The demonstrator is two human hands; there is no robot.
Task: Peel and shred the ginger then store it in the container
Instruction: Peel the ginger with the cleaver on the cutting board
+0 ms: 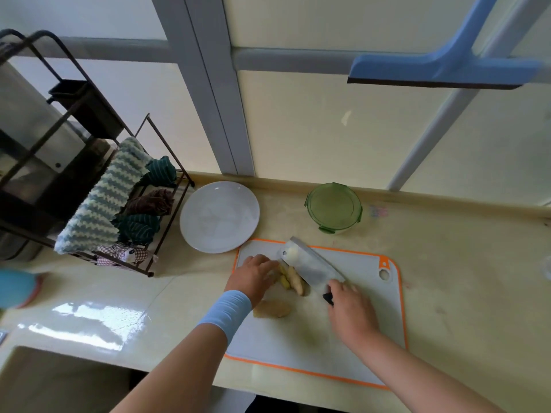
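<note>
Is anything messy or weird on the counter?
Nothing is spilled or broken. One small oddity: a pale bit sits on the blade of the broad steel cleaver near its far end, above the ginger pieces on the orange-edged white cutting board.

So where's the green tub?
In the head view, the green tub sits on the counter, right of the white plate, just beyond the cutting board.
</note>
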